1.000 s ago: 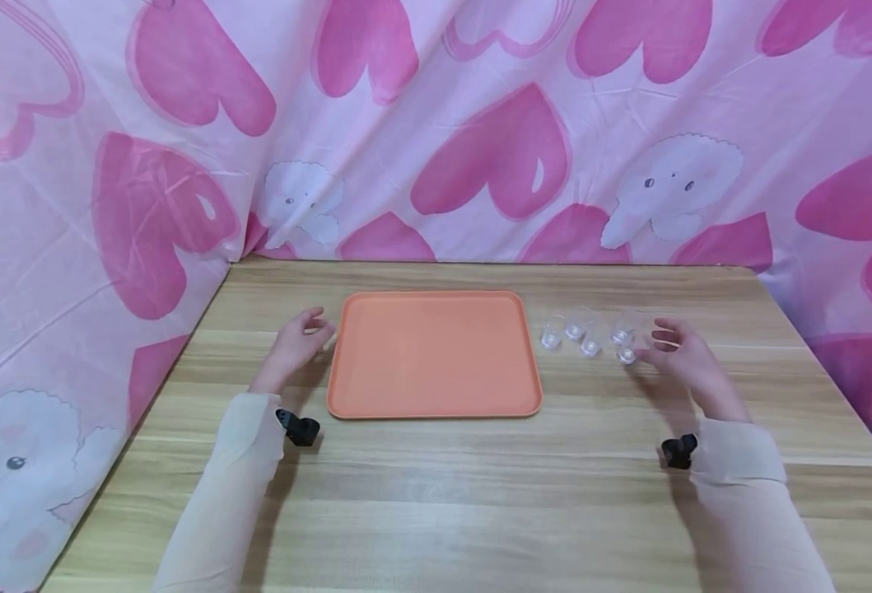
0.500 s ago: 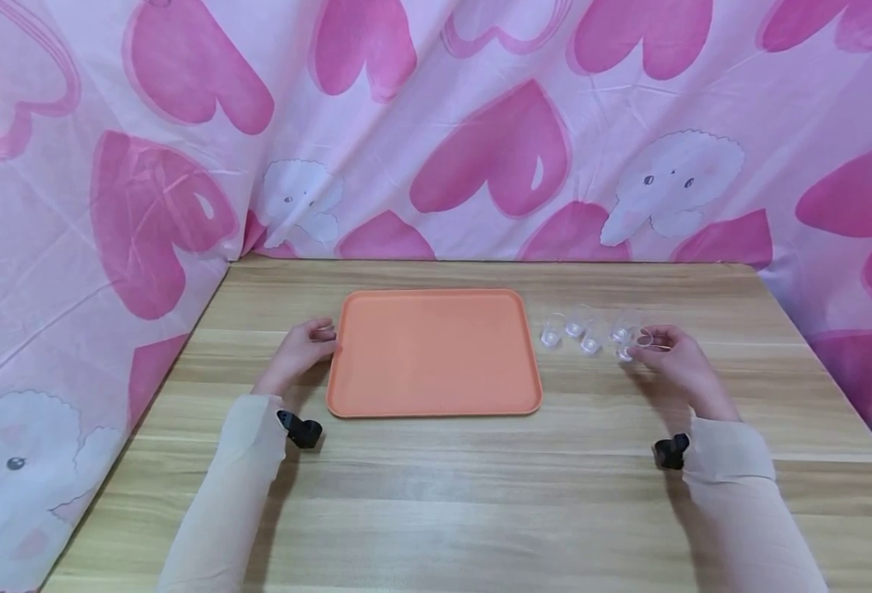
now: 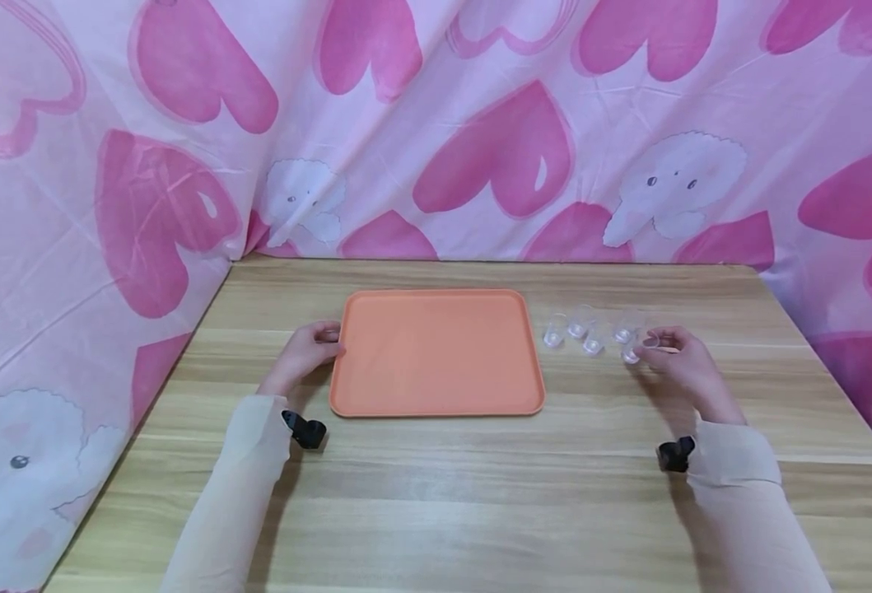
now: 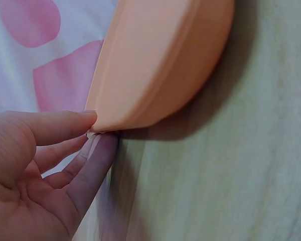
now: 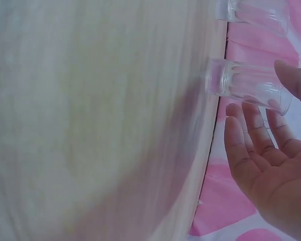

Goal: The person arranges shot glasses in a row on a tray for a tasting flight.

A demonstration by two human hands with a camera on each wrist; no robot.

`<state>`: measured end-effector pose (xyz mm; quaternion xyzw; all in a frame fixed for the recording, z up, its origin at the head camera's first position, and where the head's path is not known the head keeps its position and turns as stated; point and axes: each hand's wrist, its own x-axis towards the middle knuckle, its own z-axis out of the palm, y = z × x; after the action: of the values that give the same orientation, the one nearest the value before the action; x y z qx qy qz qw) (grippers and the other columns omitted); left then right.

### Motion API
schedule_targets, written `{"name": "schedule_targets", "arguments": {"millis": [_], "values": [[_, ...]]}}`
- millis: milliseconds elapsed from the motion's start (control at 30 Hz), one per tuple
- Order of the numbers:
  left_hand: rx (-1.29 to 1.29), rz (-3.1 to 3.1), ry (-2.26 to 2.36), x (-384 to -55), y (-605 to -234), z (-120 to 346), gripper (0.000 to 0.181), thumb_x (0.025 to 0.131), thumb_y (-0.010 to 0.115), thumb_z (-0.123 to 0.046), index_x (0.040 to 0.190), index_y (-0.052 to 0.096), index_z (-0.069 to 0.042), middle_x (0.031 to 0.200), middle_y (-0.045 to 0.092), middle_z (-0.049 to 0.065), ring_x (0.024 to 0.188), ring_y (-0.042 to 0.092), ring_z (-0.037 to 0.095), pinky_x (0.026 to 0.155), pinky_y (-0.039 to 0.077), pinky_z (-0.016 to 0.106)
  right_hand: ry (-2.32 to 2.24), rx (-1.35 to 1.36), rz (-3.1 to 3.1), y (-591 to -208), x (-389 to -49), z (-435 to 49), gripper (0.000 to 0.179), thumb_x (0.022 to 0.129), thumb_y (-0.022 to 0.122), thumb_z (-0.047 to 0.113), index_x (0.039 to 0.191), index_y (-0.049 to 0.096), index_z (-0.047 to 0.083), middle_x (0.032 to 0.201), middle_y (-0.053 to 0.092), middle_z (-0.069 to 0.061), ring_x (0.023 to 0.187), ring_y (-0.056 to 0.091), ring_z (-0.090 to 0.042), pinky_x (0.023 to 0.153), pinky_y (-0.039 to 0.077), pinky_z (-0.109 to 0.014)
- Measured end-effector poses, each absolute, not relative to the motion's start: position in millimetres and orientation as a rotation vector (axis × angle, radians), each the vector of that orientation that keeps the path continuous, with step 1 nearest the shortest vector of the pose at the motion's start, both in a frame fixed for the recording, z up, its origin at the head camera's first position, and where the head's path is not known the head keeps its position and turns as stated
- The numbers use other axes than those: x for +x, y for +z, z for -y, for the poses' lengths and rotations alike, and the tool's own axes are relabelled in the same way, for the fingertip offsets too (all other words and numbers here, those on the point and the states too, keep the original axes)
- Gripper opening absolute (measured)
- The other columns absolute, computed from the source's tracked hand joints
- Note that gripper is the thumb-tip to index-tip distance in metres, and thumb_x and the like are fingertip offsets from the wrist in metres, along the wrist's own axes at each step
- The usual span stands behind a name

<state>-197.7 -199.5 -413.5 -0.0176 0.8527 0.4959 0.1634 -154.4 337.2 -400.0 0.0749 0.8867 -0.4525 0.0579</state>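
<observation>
Head view: the left hand (image 3: 302,356) pinches the orange tray (image 3: 436,354) on the counter (image 3: 436,494), and the right hand (image 3: 686,369) holds a clear cup (image 5: 248,84) near other cups (image 3: 593,344).

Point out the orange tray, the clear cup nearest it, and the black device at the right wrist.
Orange tray (image 3: 437,354), head view: bare middle of its surface.
Clear cup (image 3: 553,337), head view: its lower part.
Black device (image 3: 676,455), head view: middle of its body.
</observation>
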Motion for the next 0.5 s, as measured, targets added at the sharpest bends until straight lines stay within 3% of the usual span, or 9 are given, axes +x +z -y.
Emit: {"name": "schedule_targets", "arguments": {"millis": [200, 400, 500], "values": [[-0.084, -2.396, 1.447, -198.5, -415.3, 200.7, 0.052, 0.095, 0.052, -0.005, 0.142, 0.036, 0.007, 0.137, 0.048, 0.030, 0.118, 0.055, 0.033, 0.101, 0.051, 0.037, -1.342, 0.254, -2.730, -392.1, -151.5, -336.1, 0.057, 0.093, 0.061, 0.032, 0.131, 0.041, -0.006, 0.093, 0.048, 0.022, 0.081, 0.046, 0.014, 0.069, 0.046, -0.006], [-0.097, -2.386, 1.447, -199.6, -417.0, 201.9, 0.052, 0.095, 0.053, -0.006, 0.143, 0.037, 0.005, 0.137, 0.049, 0.028, 0.121, 0.054, 0.034, 0.103, 0.050, 0.038, -1.461, 0.271, -2.752, -376.7, -149.1, -332.0, 0.025, 0.092, 0.062, 0.026, 0.111, 0.051, 0.015, 0.086, 0.049, 0.029, 0.082, 0.046, 0.012, 0.068, 0.044, -0.005], [-0.100, -2.390, 1.443, -200.6, -418.0, 202.6, 0.052, 0.095, 0.054, -0.007, 0.143, 0.038, 0.005, 0.136, 0.050, 0.028, 0.117, 0.056, 0.030, 0.101, 0.052, 0.035, -1.528, 0.269, -2.766, -368.9, -148.2, -328.5, 0.018, 0.092, 0.063, 0.023, 0.104, 0.050, 0.026, 0.086, 0.049, 0.029, 0.082, 0.046, 0.011, 0.068, 0.043, -0.004]]}}
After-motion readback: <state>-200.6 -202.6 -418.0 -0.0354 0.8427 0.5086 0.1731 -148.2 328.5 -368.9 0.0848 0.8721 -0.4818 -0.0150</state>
